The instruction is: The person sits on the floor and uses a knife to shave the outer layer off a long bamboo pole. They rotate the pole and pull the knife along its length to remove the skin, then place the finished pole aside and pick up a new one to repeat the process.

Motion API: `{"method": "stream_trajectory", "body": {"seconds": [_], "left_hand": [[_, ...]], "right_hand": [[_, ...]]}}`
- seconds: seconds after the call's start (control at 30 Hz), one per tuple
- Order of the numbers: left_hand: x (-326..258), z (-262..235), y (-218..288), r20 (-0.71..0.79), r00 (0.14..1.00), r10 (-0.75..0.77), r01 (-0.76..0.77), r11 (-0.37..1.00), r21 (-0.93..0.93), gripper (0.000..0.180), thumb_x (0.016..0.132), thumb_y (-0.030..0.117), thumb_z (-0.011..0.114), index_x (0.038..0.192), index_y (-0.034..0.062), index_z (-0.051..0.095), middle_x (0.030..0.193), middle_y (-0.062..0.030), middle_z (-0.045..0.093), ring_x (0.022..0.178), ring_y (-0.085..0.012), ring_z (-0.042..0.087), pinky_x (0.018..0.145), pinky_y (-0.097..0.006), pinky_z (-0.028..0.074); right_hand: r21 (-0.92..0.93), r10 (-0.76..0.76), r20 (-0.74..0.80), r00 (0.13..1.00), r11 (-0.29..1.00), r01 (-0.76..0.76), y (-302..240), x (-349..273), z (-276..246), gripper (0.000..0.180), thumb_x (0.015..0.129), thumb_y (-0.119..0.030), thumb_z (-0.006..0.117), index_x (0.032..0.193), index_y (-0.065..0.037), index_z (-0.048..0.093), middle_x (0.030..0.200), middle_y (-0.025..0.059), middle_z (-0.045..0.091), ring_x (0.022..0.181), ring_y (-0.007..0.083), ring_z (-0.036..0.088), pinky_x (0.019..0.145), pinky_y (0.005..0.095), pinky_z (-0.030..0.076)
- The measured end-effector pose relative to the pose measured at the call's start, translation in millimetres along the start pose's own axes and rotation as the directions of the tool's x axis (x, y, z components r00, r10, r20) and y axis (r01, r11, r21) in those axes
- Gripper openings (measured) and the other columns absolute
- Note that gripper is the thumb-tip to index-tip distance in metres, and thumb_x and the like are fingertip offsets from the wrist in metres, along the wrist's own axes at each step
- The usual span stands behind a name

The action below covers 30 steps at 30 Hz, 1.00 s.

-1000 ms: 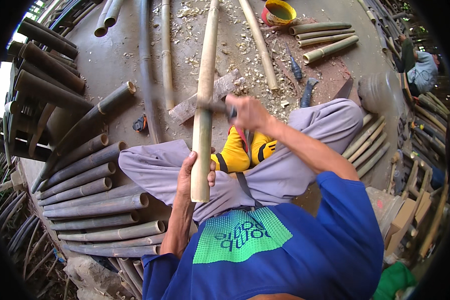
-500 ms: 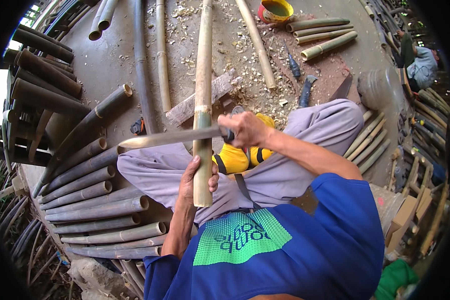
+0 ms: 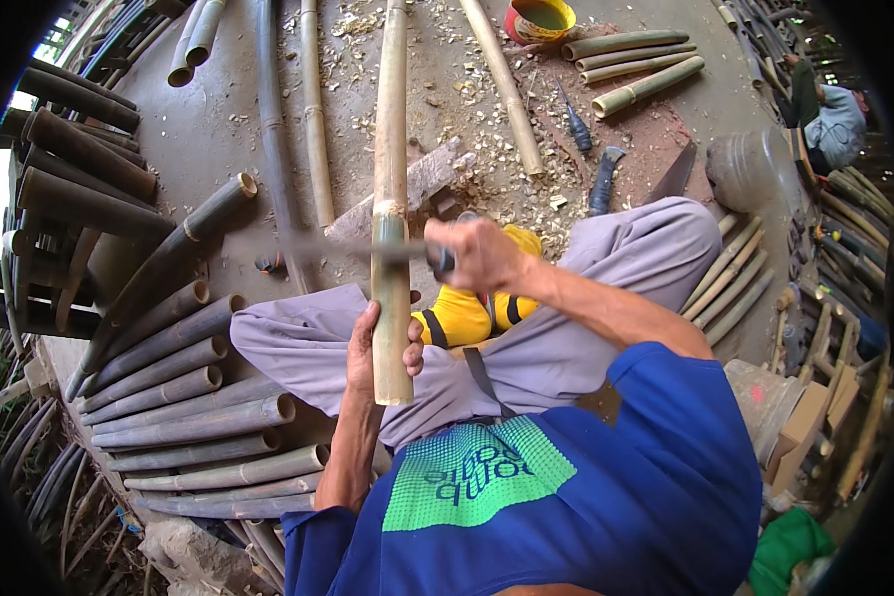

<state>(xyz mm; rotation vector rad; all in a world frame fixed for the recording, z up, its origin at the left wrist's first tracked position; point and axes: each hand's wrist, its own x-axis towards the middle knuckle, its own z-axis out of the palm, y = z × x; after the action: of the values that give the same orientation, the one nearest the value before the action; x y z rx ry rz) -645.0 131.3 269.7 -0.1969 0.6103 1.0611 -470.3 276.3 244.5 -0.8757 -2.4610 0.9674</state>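
Note:
A long bamboo pole (image 3: 390,149) runs away from my lap, pale except for a greenish band below one node. Around its near end my left hand (image 3: 370,350) is wrapped, thumb on one side and fingertips on the other. My right hand (image 3: 479,258) grips the dark handle of a long knife (image 3: 308,248). The blade lies crosswise over the pole at the green band, pointing left and smeared by motion. Whether its edge touches the bamboo I cannot tell. Beneath the pole, beyond my crossed legs, rests a rough wooden block (image 3: 432,176).
Dark bamboo lengths (image 3: 199,417) are piled at my left. Ahead lie more poles (image 3: 315,119), shavings and a yellow-red bucket (image 3: 539,18). A dark-handled tool (image 3: 604,179) and a saw blade (image 3: 673,174) are by my right knee. Another person (image 3: 834,124) sits far right.
The knife has moved slightly away from me along the pole, from below the green band onto it, and its blade is now blurred. My left hand keeps its hold.

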Motion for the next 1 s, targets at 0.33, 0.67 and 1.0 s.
{"method": "stream_trajectory", "body": {"seconds": [0.33,0.67,1.0], "left_hand": [[-10,8,-9,0.003,1.000,0.005,-0.005,1.000,-0.029,0.061,0.092,0.050,0.040,0.131,0.0026,0.037,0.079,-0.0084,0.049,0.048,-0.0128,0.043,0.039,-0.026,0.039],[-13,5,-17,-0.106,0.994,0.020,-0.012,0.997,0.071,0.054,0.090,0.041,0.050,0.127,0.0041,0.040,0.084,-0.0114,0.051,0.048,-0.0144,0.043,0.039,-0.026,0.040],[-5,-1,-10,0.065,0.997,-0.044,0.053,0.989,-0.138,0.059,0.086,0.044,0.050,0.124,-0.0005,0.044,0.089,-0.0102,0.047,0.065,-0.0179,0.046,0.056,-0.034,0.045]], "right_hand": [[-0.122,-0.134,-0.052,0.990,0.984,0.127,2,0,-3,0.022,0.069,-0.014,0.064,0.076,-0.004,0.046,0.056,0.0121,0.058,0.048,0.0256,0.061,0.043,0.0360,0.050],[-0.058,0.252,0.070,0.965,0.967,-0.248,32,21,-10,0.018,0.070,-0.012,0.061,0.077,-0.005,0.046,0.055,0.0104,0.056,0.050,0.0235,0.062,0.046,0.0347,0.051],[0.078,0.047,0.021,0.999,0.996,-0.048,-5,-3,1,0.031,0.067,-0.017,0.067,0.086,-0.005,0.045,0.068,0.0163,0.060,0.067,0.0362,0.063,0.057,0.0449,0.050]]}}
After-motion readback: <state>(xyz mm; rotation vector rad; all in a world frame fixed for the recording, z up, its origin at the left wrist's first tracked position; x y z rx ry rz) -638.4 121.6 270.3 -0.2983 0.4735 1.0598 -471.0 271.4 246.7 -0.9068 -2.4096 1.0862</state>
